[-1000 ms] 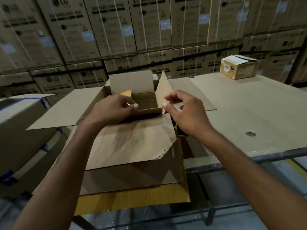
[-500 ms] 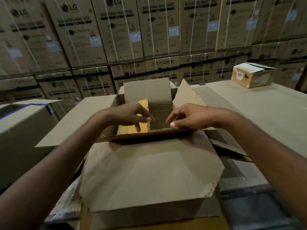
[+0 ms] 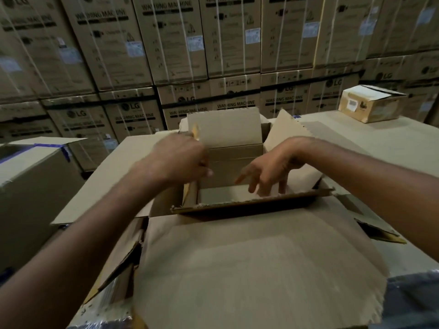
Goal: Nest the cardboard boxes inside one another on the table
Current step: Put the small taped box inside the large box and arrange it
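Two hands at the mouth of nested open boxes on a table.

Nearest, the outer box's (image 3: pixel 249 269) wide front flap fills 6 o'clock. Inside it sits the inner box (image 3: pixel 228 172), back flap upright at 12 o'clock. The left hand (image 3: pixel 180 160), at its 9 o'clock wall, is closed on a yellowish flap (image 3: pixel 191 193); the right hand (image 3: pixel 273 169), fingers spread and empty, hovers over its 3 o'clock side. Farther, a small box (image 3: pixel 370 103) rests on the table (image 3: pixel 380 143) at 2 o'clock; stacked cartons (image 3: pixel 213 43) stand behind.
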`<control>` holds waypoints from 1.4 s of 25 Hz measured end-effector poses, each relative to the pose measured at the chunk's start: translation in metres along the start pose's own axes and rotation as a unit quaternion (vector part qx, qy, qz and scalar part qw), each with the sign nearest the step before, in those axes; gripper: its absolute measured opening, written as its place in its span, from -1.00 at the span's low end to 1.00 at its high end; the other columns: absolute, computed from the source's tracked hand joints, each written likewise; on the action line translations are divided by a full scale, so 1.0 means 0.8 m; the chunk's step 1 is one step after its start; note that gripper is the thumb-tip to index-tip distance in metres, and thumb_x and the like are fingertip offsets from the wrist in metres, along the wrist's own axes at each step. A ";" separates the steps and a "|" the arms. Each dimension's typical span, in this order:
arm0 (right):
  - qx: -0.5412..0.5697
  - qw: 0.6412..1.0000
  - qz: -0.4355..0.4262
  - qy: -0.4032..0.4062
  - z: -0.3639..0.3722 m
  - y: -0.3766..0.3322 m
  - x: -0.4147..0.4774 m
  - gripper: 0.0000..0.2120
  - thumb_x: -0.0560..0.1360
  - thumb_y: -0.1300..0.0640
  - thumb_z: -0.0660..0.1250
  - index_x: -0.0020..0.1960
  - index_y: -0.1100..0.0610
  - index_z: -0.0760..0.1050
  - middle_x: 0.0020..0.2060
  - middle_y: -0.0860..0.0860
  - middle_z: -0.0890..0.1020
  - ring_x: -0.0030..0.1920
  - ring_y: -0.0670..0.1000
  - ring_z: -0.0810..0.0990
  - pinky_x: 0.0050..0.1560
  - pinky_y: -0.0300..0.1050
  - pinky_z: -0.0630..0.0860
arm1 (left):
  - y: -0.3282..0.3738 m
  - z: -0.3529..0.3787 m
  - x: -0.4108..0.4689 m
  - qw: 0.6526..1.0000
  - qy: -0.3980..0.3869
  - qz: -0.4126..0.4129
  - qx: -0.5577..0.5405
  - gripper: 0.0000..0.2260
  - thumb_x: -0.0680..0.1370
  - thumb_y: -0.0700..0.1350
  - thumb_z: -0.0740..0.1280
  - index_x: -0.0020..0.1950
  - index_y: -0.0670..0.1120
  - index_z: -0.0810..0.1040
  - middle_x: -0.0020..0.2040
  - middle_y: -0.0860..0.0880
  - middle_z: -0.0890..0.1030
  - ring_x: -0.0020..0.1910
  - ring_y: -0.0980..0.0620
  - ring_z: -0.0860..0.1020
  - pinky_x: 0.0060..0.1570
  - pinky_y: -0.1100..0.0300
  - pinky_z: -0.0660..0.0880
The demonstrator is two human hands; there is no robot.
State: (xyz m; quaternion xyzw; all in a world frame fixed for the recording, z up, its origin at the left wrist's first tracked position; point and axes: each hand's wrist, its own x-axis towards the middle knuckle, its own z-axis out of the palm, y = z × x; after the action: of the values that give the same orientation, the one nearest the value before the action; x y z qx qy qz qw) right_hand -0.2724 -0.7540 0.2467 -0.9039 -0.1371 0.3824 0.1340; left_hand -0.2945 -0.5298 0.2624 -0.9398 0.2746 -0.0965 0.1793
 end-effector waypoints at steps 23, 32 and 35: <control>0.068 0.980 -0.106 0.157 0.020 -0.006 -0.011 -0.67 0.59 0.15 0.43 0.34 -0.03 0.57 0.23 -0.06 0.65 0.25 -0.07 0.62 0.26 -0.11 0.55 | -0.021 0.018 -0.059 0.986 0.068 -0.081 -0.130 -0.62 0.56 0.31 0.33 0.24 0.12 0.66 0.26 0.12 0.66 0.26 0.10 0.59 0.38 0.00 0.43; 0.146 0.884 -0.177 0.407 0.061 0.011 -0.074 -0.78 0.56 0.10 0.46 0.13 -0.17 0.62 0.03 -0.22 0.69 0.06 -0.27 0.64 0.11 -0.28 0.56 | 0.031 -0.016 -0.081 0.933 0.173 -0.109 -0.295 -0.70 0.60 0.21 0.35 0.23 0.09 0.66 0.16 0.14 0.69 0.18 0.18 0.61 0.11 0.15 0.56; 0.146 0.813 -0.202 0.526 0.099 0.018 -0.109 -0.75 0.56 0.09 0.47 0.20 -0.15 0.61 0.02 -0.30 0.66 0.06 -0.38 0.60 0.04 -0.49 0.49 | 0.072 -0.031 -0.094 0.896 0.249 -0.113 -0.349 -0.66 0.61 0.15 0.37 0.34 0.07 0.60 0.18 0.16 0.68 0.17 0.23 0.61 0.14 0.23 0.54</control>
State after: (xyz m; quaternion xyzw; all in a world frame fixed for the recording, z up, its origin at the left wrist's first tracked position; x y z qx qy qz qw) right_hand -0.3868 -0.7873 0.2454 -0.8890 -0.1674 -0.1711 0.3904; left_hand -0.3915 -0.5407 0.2564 -0.9119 0.2183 -0.2450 -0.2464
